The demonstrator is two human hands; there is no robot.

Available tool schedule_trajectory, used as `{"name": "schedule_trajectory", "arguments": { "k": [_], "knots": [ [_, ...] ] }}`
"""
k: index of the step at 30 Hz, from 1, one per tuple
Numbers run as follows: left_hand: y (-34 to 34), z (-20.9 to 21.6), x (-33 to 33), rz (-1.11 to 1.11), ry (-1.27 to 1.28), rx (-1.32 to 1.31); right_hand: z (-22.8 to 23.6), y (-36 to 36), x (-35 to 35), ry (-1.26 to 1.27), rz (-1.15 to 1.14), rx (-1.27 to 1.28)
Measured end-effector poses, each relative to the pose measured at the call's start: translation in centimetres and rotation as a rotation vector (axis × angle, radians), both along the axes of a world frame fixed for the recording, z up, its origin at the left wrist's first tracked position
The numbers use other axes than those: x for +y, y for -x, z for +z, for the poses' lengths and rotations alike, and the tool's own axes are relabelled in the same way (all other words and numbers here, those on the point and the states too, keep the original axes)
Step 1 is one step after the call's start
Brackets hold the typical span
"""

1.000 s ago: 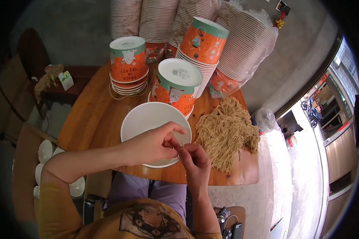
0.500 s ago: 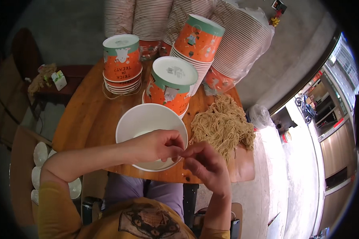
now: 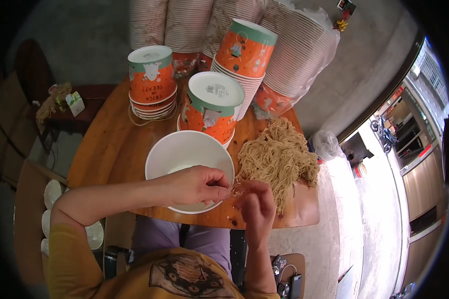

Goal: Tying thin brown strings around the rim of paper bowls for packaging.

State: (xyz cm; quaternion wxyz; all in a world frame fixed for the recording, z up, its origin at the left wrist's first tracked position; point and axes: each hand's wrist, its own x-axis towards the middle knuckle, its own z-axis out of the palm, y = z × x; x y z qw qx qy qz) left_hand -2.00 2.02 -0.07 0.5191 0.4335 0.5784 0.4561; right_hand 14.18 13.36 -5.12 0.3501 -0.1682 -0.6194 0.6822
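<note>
A white-lined paper bucket [image 3: 167,154] lies in front of me at the table's near edge, its wide mouth turned toward me. My left hand [image 3: 197,185] reaches across that mouth, thumb and fingers pinched together by the right rim. Whatever sits in the pinch is too small to make out. Just right of the rim, my right hand [image 3: 257,202] is raised with curled fingers, its fingertips near the left ones. Any small item in it is hidden. A loose heap of tan cord [image 3: 277,157] lies beyond my right hand.
Behind the bucket stand upturned orange-and-green buckets: a near stack [image 3: 216,92], a taller one [image 3: 247,47] and a left one [image 3: 151,74]. Bagged bucket stacks [image 3: 299,55] line the back of the wooden table [image 3: 105,149]. Several white buckets [image 3: 95,234] sit in a carton at lower left.
My right hand has shifted slightly left and turned, its fingers curling more. The left hand stays over the bucket's mouth, its thumb and fingers a little straighter.
</note>
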Motion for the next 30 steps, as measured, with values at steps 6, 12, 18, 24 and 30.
{"name": "schedule_trajectory", "arguments": {
  "k": [6, 12, 18, 24, 30],
  "knots": [
    [0.5, -0.2, 0.3, -0.038, 0.003, -0.006, 0.8, -0.4, -1.5, -0.772, -0.217, -0.170],
    [0.9, -0.1, 0.5, -0.043, 0.138, -0.216, 0.6, 0.4, -3.5, -0.689, -0.241, -0.159],
    [0.8, 0.3, 0.2, 0.017, 0.179, -0.373, 0.6, 0.4, -3.3, -0.839, -0.200, -0.127],
    [1.5, -0.3, -0.2, 0.025, 0.110, -0.507, 0.5, -0.7, -1.9, -0.434, -0.044, -0.139],
    [0.7, 0.3, -0.6, 0.025, 0.064, -0.234, 0.8, -1.1, -0.2, 0.041, -0.102, 0.001]
  ]
}}
